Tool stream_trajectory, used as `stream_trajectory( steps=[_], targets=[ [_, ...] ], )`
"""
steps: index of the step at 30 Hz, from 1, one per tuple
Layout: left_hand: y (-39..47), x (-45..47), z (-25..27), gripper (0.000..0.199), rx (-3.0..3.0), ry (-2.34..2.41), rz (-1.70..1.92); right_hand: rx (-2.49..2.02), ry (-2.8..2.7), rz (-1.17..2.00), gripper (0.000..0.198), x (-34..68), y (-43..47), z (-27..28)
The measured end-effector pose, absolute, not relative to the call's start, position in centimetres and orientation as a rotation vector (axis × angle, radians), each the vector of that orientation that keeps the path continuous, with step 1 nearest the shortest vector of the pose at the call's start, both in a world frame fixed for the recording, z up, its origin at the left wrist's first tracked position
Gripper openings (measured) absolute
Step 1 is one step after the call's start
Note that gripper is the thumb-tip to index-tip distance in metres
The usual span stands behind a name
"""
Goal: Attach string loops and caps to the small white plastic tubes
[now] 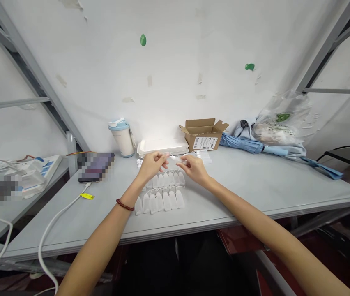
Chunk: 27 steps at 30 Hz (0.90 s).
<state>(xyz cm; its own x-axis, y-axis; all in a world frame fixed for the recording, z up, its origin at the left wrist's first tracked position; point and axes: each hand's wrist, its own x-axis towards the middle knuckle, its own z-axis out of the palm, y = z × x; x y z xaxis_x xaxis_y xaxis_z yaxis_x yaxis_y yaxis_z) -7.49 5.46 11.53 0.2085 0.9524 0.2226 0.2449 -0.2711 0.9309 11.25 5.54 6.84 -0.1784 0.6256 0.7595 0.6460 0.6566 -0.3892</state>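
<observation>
Low in the frame's centre, rows of small white pieces lie on the tabletop. Just above, left hand and right hand pinch one thin white piece between their fingers; steady, even grip suits it. Beyond stands a cardboard box.

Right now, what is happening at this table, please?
A person holds one small white piece between both hands, the left hand and right hand pinching its ends above the grey table. Below the hands, two rows of small white pouches lie on the table. Behind them stand a cup and an open cardboard box. A folded blue umbrella lies to the right.
</observation>
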Motion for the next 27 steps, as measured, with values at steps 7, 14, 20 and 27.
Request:
stream_trajectory(
  steps=[7,14,20,27],
  targets=[
    [4.88,-6.97,11.68,0.046,1.737,1.049,0.922,-0.951,-1.962,-0.282,0.022,11.00,5.17,6.63],
    [5.03,-7.51,11.68,0.030,1.934,0.890,0.898,-0.971,-1.973,-0.104,0.014,11.04,5.02,6.59],
    [5.31,-7.45,11.29,0.031,1.999,0.888,0.904,-1.019,-1.948,-0.082,0.015,10.95,4.95,6.79],
    [4.94,-7.18,11.54,0.050,1.884,1.024,0.851,-0.943,-2.019,-0.219,0.011,10.76,4.84,6.76]
  ],
)
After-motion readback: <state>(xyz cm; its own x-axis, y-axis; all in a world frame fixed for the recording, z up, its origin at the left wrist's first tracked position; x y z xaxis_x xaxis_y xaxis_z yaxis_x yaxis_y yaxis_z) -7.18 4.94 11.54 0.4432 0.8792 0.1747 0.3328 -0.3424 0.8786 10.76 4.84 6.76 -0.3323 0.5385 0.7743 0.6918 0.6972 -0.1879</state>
